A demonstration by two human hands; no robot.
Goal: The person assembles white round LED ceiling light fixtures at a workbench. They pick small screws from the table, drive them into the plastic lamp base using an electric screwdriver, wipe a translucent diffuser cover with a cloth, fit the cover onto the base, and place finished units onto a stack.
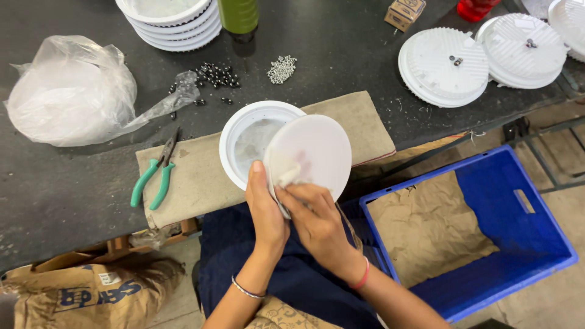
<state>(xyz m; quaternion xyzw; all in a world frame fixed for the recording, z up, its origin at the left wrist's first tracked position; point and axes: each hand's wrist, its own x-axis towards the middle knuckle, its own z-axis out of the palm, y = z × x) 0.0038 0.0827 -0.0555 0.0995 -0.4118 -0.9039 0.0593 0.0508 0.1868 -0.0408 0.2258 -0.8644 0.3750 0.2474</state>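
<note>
White disc [317,152] wiped w/ cloth [289,176].
Disc is clasped by left grip [265,210]; cloth is pinched by right grip [317,222], just above white ring housing [244,131]; pliers [155,173] left of housing.

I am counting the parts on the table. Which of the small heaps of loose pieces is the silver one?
The silver heap lies right of the green bottle. The other heap, beside the clear plastic bag, is black.

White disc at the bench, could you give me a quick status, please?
Left hand grips white disc edge. Right hand presses small cloth on it. Disc overlaps round housing. Nothing obstructing.
</note>
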